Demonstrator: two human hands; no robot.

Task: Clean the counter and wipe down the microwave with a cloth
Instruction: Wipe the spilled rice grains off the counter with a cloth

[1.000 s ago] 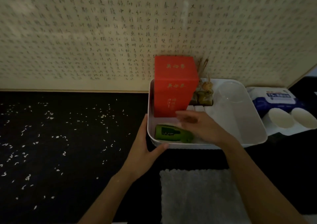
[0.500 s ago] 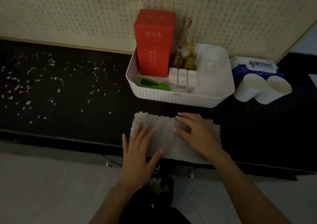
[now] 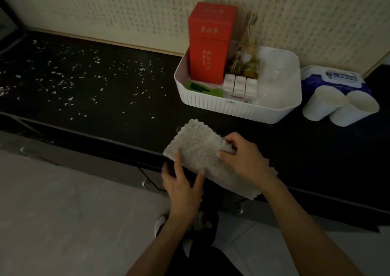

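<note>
A grey fluffy cloth (image 3: 197,147) lies at the front edge of the black counter (image 3: 126,98), partly lifted and folding over. My left hand (image 3: 182,182) grips its near left edge, thumb on top. My right hand (image 3: 242,155) pinches its right side and holds that part up. Many white grains (image 3: 63,79) are scattered over the left half of the counter. No microwave is in view.
A white bin (image 3: 238,106) behind the cloth holds a red box (image 3: 210,43), a green packet (image 3: 202,90) and small white containers. Two white paper cups (image 3: 339,106) and a blue wipes pack (image 3: 335,79) stand to its right. Patterned wall behind; tiled floor below.
My hands left the white bin, came down flat on the cloth, and now both grip it and lift its left part off the counter. The view has tilted down and left.
</note>
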